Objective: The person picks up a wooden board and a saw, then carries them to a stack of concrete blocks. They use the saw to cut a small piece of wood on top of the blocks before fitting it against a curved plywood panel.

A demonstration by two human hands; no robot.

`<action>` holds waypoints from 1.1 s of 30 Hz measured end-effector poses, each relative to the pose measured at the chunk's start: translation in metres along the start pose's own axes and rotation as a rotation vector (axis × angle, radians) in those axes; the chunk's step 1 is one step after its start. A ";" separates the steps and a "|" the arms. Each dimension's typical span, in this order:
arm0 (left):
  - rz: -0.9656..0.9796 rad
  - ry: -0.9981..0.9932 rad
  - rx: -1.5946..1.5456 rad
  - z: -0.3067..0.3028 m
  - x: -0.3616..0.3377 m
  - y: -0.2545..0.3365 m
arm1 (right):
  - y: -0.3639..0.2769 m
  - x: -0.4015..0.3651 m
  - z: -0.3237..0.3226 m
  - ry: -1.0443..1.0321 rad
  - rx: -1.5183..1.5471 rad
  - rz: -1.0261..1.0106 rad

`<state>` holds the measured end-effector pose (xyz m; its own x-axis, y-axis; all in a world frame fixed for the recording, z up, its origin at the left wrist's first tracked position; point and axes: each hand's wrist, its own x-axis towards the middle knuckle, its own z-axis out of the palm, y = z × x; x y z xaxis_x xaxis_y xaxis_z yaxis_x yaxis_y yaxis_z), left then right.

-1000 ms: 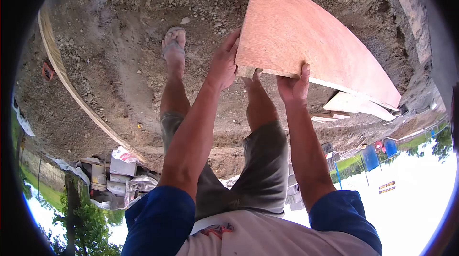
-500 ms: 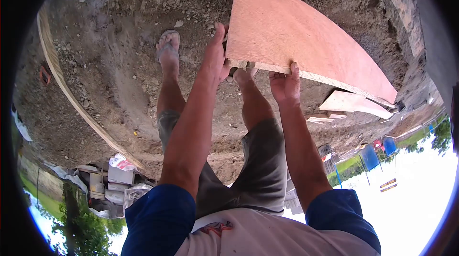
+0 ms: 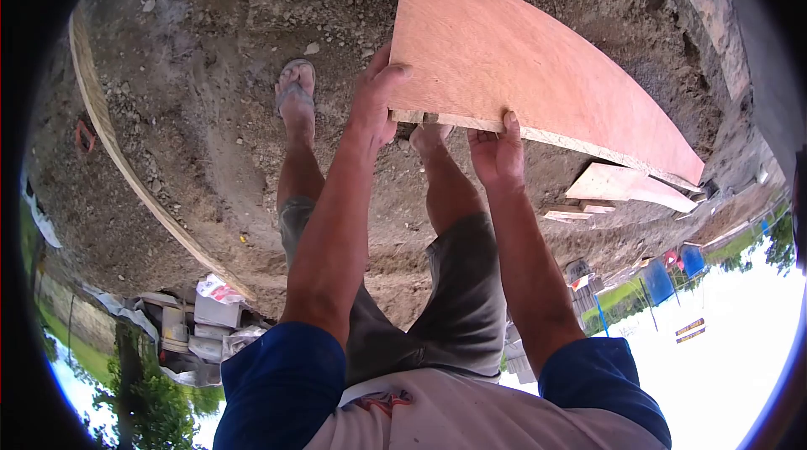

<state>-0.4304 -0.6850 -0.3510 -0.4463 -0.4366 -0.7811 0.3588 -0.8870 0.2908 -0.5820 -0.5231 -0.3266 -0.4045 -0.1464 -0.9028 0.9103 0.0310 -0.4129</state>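
A long reddish wooden board [image 3: 521, 63] with light wood along its near edge slants from upper centre to the right. My left hand [image 3: 378, 97] grips its left end, thumb over the top face and the other fingers partly hidden. My right hand [image 3: 498, 152] pinches the near edge, thumb on top and fingers underneath. The board's far right end is down beside a smaller pale wooden piece [image 3: 614, 182] on the ground.
A long wooden strip [image 3: 126, 166] lies on the dirt at left, near an orange object [image 3: 84, 136]. Small wood offcuts [image 3: 568, 213] are at right. Buckets and bags [image 3: 217, 311] stand lower left. My sandalled foot [image 3: 296, 84] is on the dirt.
The board's left end has shifted slightly left. My left thumb, earlier alongside the board's end, now lies across its top face. My right hand has moved slightly left with the edge.
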 end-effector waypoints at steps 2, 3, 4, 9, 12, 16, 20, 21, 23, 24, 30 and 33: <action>-0.004 0.013 0.002 0.000 -0.001 0.000 | -0.002 -0.006 0.005 0.000 0.005 0.020; -0.003 0.019 -0.006 0.000 -0.002 0.000 | -0.003 -0.009 0.008 0.011 0.024 0.042; 0.002 0.021 -0.013 0.000 -0.002 0.000 | -0.003 -0.011 0.015 0.018 0.043 0.062; 0.037 -0.089 -0.003 -0.005 -0.005 -0.001 | 0.012 -0.019 0.037 -0.115 0.145 0.111; 0.112 -0.119 0.019 -0.006 -0.012 -0.004 | 0.021 -0.011 0.022 -0.178 0.144 0.063; 0.197 -0.176 0.131 -0.021 -0.013 -0.014 | 0.024 -0.011 0.002 -0.254 0.190 0.076; 0.234 -0.228 0.170 -0.022 -0.022 -0.014 | 0.020 -0.023 -0.004 -0.288 0.248 0.116; 0.228 -0.231 0.173 -0.021 -0.024 -0.013 | 0.020 -0.024 -0.003 -0.301 0.265 0.128; 0.207 -0.226 0.178 -0.017 -0.031 -0.012 | 0.020 -0.028 -0.003 -0.304 0.296 0.117; 0.210 -0.241 0.172 -0.016 -0.031 -0.012 | 0.020 -0.029 -0.003 -0.302 0.313 0.112; 0.165 -0.268 0.041 -0.013 -0.034 -0.011 | 0.019 -0.030 -0.010 -0.324 0.316 0.123; 0.152 -0.291 -0.067 -0.010 -0.025 -0.008 | 0.015 -0.034 0.008 -0.363 0.290 0.086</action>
<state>-0.4140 -0.6654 -0.3388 -0.5952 -0.5965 -0.5385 0.4878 -0.8007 0.3477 -0.5534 -0.5258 -0.3011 -0.3165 -0.4930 -0.8105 0.9472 -0.2114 -0.2413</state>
